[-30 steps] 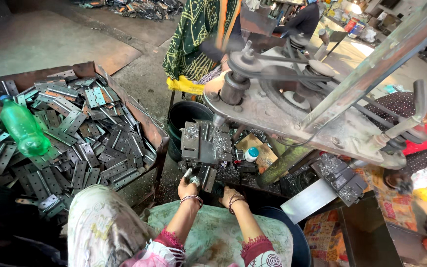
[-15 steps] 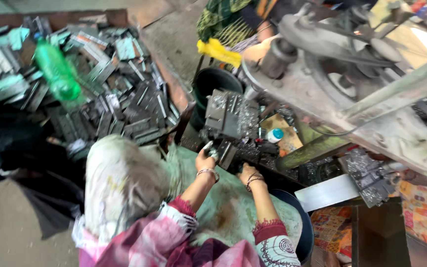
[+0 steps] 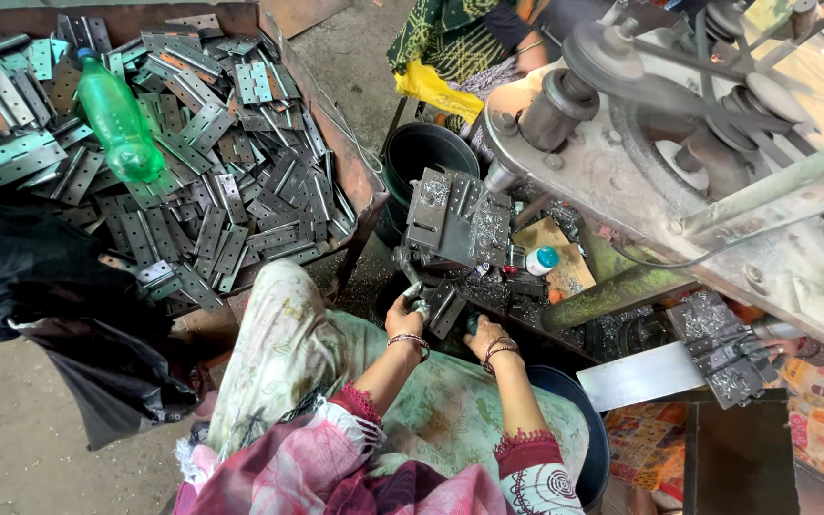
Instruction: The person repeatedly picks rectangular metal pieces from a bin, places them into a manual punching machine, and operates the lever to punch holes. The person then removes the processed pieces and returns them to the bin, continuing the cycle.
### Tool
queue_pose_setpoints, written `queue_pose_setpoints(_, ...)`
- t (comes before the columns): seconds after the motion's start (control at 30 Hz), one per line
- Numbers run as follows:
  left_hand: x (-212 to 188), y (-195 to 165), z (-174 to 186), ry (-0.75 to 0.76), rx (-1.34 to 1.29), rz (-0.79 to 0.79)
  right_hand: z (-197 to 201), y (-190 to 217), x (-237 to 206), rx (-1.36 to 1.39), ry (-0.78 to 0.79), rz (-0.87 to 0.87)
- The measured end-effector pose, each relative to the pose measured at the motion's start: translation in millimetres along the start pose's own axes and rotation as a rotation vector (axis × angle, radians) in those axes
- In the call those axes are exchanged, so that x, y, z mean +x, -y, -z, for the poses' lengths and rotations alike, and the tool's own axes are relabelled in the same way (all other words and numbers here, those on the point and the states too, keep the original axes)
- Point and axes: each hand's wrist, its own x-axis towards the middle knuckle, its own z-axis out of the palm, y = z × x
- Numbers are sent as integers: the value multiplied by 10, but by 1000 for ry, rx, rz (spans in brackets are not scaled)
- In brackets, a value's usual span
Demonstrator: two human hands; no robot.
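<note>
**Both hands at the foot of the press**

The person sits with knees under a pale green floral cloth [image 3: 431, 401], both arms reaching far toward the lower part of a metal press machine [image 3: 622, 162]. The left hand [image 3: 404, 313], bangle at the wrist, is curled around a small flat metal piece [image 3: 419, 303] that sits right at the fingertips, against the near edge of the machine's grey die block [image 3: 455, 224]. The right hand [image 3: 482, 336], also with bangles, lies just to the right of the left one and slightly nearer, low in the dark gap under the block; whether it grips anything cannot be told, since its fingers are hidden in shadow.

To the left, well apart from the hands, a rusty tray [image 3: 355, 176] holds a heap of punched steel hinge plates [image 3: 231, 181], with a green plastic bottle [image 3: 118, 119] lying on top at the far left. A black round bucket [image 3: 426, 153] stands between the tray and the machine. A small white bottle with a teal cap [image 3: 536, 259] lies right of the die block. Far beyond, another person in green patterned clothing [image 3: 450, 38] sits.
</note>
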Motion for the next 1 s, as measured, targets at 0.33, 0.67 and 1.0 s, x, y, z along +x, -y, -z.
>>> queue_pose_setpoints(0.33,-66,53,43,3,96,47,17,35,-24,1,19,-11)
queue_pose_setpoints(0.67,-178,75,-60,76,39,58,58,50,-37,-1,11,-5)
queue_pose_setpoints(1.0,-266,24,-159,10,129,45,99,40,19,-11,14,-45)
